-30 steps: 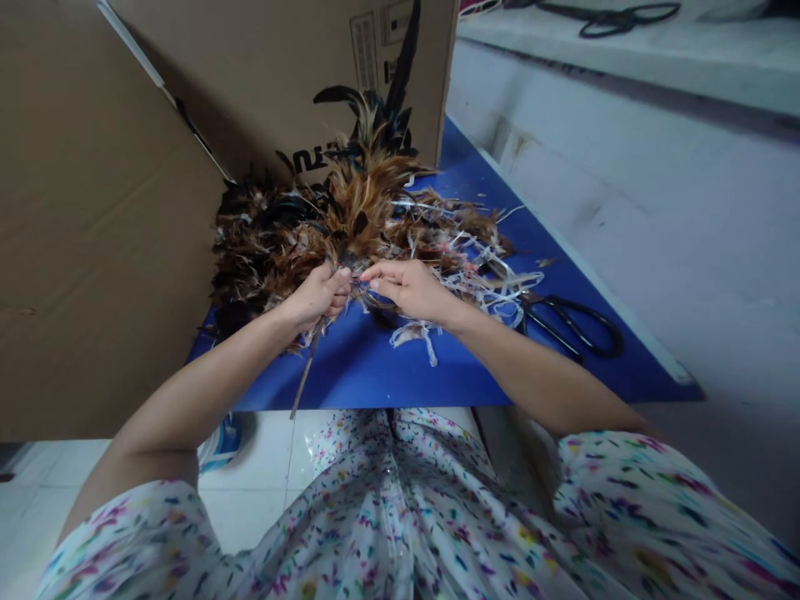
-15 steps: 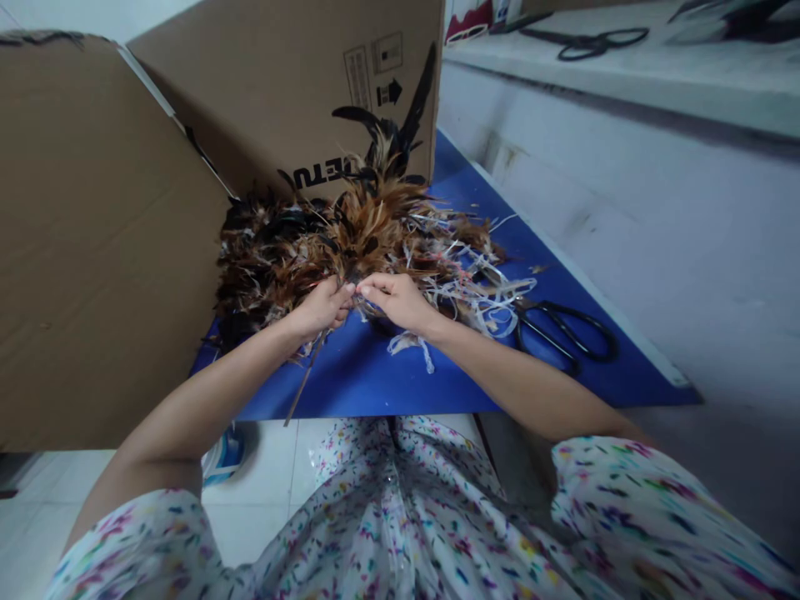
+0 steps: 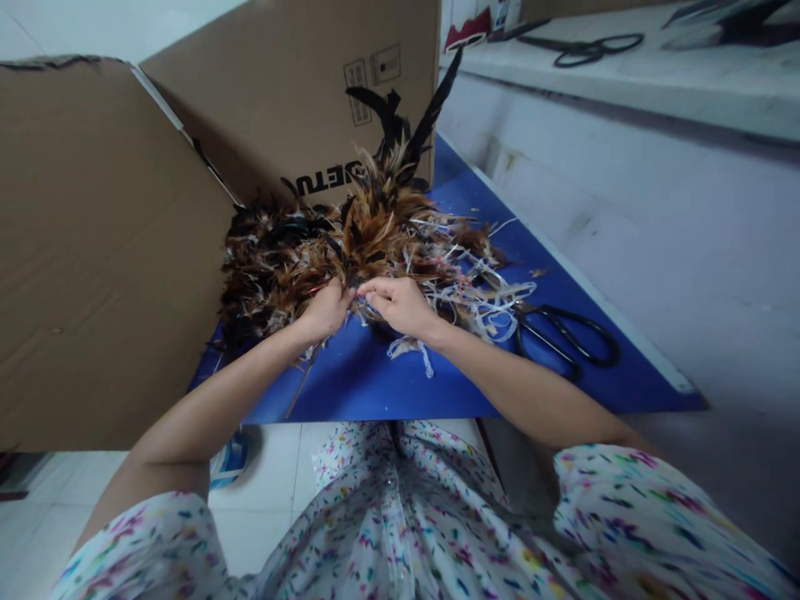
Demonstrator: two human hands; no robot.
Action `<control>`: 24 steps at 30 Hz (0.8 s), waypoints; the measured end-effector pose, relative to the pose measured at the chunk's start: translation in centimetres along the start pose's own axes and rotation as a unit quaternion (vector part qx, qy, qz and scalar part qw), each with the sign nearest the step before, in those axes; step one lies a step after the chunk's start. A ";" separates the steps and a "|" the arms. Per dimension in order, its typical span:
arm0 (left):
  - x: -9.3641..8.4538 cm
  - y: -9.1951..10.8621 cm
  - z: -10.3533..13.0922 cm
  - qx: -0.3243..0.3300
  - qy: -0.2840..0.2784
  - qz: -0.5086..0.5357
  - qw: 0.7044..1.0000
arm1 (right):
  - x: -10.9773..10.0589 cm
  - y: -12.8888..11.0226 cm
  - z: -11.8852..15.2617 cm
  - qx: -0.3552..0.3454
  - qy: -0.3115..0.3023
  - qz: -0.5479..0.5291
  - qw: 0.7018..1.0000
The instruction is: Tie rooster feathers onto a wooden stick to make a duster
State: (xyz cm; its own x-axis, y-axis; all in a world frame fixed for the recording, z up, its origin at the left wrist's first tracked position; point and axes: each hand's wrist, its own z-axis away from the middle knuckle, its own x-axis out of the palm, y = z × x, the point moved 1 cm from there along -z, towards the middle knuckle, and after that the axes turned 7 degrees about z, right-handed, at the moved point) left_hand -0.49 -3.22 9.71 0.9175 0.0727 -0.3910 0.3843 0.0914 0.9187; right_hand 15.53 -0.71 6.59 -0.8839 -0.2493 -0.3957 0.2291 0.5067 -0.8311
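Note:
A bunch of brown and black feathers (image 3: 375,221) fans up and away from my fingers, two long black plumes at its top. My left hand (image 3: 326,310) is closed at the base of this bunch, its fingers partly hidden. Close beside it, my right hand (image 3: 400,305) is pinched with thumb and forefinger at the same base; what lies between those fingertips is too small to make out. Behind and around both hands spreads a heap of loose feathers (image 3: 268,267). White strings (image 3: 493,300) lie tangled to the right of the right hand.
Black-handled scissors (image 3: 566,337) rest on the blue tabletop (image 3: 368,387) at the right. A large cardboard box (image 3: 262,100) stands open behind and left. Along the right wall runs a ledge (image 3: 706,75) with another pair of scissors (image 3: 591,50) on it.
The feather bunch has tilted slightly to the right, its long black plumes shifting that way. My left hand has rolled so that its back shows more.

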 end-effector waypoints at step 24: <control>4.2 2.8 -0.4 0.200 0.053 -0.289 0.935 | 0.3 3.1 -2.6 0.079 0.164 -0.228 0.956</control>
State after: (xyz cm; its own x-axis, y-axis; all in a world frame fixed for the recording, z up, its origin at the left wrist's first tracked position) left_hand 4.41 -2.31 10.58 0.5373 0.2268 -0.8123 0.8399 -0.2309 0.4911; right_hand 14.88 2.86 4.91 -0.9808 -0.1303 0.1448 -0.1756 0.2696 -0.9468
